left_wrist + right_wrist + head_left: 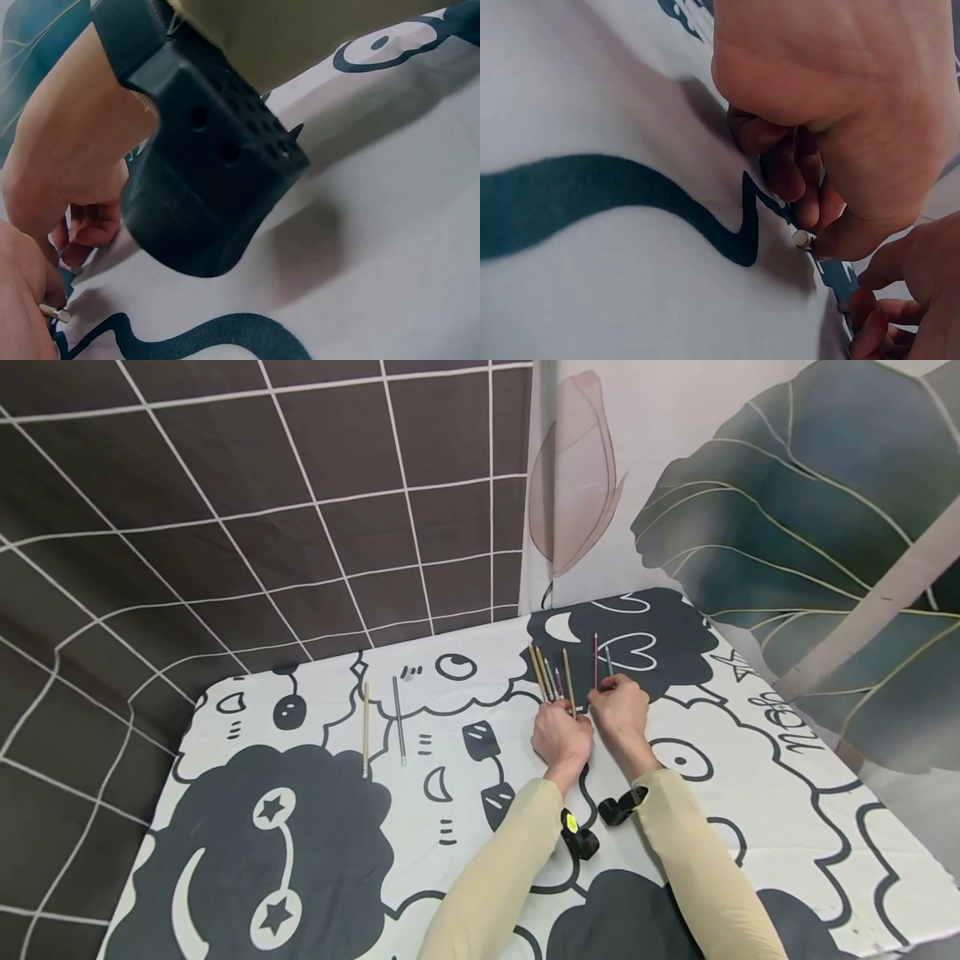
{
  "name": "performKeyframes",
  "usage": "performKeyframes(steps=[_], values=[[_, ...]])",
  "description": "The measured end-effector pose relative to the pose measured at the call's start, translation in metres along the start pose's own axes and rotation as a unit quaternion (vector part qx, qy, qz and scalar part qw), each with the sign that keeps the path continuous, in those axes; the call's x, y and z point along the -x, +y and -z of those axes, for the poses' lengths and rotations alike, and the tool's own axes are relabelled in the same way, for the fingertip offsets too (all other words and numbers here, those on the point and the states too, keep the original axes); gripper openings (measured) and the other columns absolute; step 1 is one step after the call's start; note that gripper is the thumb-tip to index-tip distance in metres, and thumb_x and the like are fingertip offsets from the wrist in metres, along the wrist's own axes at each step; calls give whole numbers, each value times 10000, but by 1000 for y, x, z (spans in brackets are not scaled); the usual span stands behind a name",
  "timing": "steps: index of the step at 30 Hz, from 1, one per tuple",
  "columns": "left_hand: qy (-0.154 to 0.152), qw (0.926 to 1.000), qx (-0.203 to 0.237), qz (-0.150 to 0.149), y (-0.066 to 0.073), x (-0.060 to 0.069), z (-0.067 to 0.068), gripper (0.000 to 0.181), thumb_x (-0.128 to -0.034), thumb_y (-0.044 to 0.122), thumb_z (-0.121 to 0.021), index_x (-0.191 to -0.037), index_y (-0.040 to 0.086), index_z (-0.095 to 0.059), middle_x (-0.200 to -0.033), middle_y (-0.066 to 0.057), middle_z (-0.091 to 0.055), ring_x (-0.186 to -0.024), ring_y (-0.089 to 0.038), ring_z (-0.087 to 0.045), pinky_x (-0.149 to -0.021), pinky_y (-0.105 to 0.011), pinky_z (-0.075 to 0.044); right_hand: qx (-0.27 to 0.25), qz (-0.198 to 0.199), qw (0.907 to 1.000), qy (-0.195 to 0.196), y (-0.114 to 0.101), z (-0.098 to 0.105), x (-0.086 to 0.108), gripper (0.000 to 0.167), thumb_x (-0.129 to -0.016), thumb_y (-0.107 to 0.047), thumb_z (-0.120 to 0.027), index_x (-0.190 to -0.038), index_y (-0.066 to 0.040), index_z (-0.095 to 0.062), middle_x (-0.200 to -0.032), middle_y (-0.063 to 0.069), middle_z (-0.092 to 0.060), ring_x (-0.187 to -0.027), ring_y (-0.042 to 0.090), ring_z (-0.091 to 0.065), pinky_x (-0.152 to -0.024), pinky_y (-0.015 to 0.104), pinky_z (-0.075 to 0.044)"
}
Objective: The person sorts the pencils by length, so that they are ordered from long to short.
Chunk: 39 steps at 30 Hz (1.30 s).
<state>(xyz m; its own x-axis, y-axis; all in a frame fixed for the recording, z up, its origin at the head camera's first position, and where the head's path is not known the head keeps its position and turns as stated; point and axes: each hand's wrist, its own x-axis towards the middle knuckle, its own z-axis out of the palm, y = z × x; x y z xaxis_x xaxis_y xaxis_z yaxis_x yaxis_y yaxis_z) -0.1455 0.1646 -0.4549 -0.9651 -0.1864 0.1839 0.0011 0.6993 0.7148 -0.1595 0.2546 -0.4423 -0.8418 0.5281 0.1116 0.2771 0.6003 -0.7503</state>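
My left hand grips a loose bundle of pencils. Gold pencils, a green one and a pink one fan out past its fingers, and another gold pencil stands apart on the right side. Close beside it, my right hand pinches a dark pink pencil; a green pencil also sticks out beyond its fingers. In the right wrist view a pale pencil end shows at the right hand's fingertips. The hands cover the pencils' lower parts.
A light wooden-coloured pencil and a grey pencil lie apart on the left of the table. A black-and-white patterned cloth covers the table. Behind it hangs a dark grid-patterned curtain. Black wrist cameras sit at both cuffs.
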Motion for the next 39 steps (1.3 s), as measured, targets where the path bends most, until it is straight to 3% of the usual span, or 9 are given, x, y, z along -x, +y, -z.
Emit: performKeyframes(steps=[12, 19, 29, 39], values=[[-65, 9999, -116, 33, 2, -2, -3, 77, -756, 186, -779, -819, 173, -738, -782, -10, -613, -743, -239, -643, -592, -388, -471, 341, -14, 9994, 40, -3, -2, -4, 295, -827, -113, -652, -1073, 50, -669, -939, 249, -702, -903, 466, -660, -767, 550, -494], [-113, 9995, -305, 42, 3, -3, -2, 61, -760, 191, -774, -803, 175, -735, -772, -23, -646, -707, -247, -651, -582, -388, -470, 543, -54, 9984, -170, -3, -2, -4, 319, -815, -89, -661, -1096, 62, -665, -963, 265, -685, -891, 457, -658, -760, 544, -495], [-130, 9991, -415, 28, 3, -4, -3, 27, -748, 180, -755, -769, 182, -738, -764, -35, -670, -698, -251, -660, -577, -397, -476, 799, -1, 9966, -211, -4, -1, -5, 161, -783, -98, -642, -874, 24, -695, -849, 239, -692, -805, 444, -669, -678, 535, -500], [-75, 9987, -495, -119, 1, -3, -3, 58, -729, 190, -752, -696, 175, -706, -749, -47, -658, -681, -262, -652, -558, -399, -467, 943, 4, 9955, -66, -3, -3, -5, 152, -744, -89, -634, -799, 25, -718, -813, 254, -691, -794, 458, -667, -681, 546, -498]])
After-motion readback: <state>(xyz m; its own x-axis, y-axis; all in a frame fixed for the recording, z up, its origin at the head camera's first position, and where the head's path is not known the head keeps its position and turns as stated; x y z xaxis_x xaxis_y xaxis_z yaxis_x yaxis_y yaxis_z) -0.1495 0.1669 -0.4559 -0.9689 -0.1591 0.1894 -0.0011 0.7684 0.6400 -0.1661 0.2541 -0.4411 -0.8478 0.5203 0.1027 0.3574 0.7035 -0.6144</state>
